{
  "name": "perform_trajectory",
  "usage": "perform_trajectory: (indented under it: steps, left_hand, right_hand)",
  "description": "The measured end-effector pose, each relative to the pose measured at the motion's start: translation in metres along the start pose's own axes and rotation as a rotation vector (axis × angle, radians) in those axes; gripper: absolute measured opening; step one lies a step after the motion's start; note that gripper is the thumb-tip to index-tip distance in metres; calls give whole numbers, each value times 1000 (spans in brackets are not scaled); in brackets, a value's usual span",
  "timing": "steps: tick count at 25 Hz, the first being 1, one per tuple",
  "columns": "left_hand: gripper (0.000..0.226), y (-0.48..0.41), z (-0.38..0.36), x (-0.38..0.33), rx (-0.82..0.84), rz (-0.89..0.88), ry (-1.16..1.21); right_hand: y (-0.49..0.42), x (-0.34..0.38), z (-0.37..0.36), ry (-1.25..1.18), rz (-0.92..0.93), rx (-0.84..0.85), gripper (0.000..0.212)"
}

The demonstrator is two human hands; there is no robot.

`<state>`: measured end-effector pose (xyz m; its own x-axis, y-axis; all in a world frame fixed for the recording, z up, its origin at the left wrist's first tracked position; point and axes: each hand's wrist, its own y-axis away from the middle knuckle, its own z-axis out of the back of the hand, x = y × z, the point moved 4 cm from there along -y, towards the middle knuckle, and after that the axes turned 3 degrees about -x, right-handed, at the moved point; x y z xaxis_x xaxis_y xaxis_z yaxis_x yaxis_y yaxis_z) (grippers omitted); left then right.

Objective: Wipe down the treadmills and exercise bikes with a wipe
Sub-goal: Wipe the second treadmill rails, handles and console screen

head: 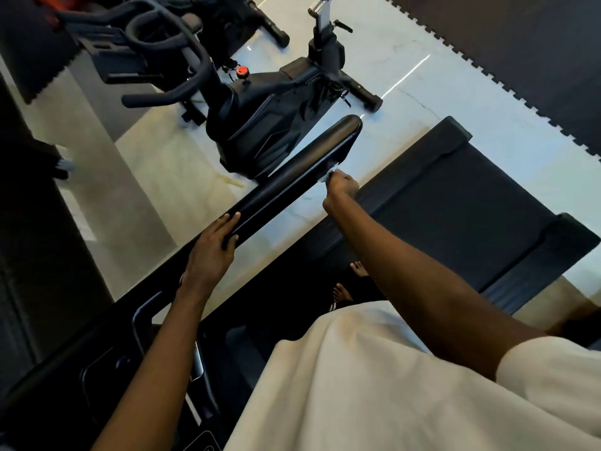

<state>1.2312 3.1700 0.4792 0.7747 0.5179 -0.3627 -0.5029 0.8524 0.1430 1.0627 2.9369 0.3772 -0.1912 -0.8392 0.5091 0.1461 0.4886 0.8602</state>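
I stand on a black treadmill whose belt runs away to the right. Its glossy black handrail slants up from the console toward the centre. My left hand grips the rail's near end, fingers curled over the top. My right hand pinches a small white wipe and presses it against the underside of the rail near its far end. Most of the wipe is hidden inside the fist. A black exercise bike with a red knob stands just beyond the rail.
The treadmill console lies at the lower left. A second bike's handlebars show at the top left. Pale tiled floor runs between the machines, and dark interlocking mats cover the top right. My bare feet are on the deck.
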Motion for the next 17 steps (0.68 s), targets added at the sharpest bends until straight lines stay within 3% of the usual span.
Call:
perform_trajectory:
  steps: [5,7,10,14,17]
  left_hand:
    - [50,12,3,15,-30,45,7]
    - [51,15,4,20,-37,49,9]
    - [50,22,7,28,-47,68,-3]
    - [50,32,10,35,-78,49,36]
    - [49,39,12,44,-116,54,28]
  right_hand:
    - [19,-21,-5,95,-15,174,19]
    - [21,-25,-6,65,-31,128,12]
    - [27,-31,-8,112,-57,80,27]
    - [60,-57,-17,214,-32,324,18]
    - [53,-38,-10,128,77,190,15]
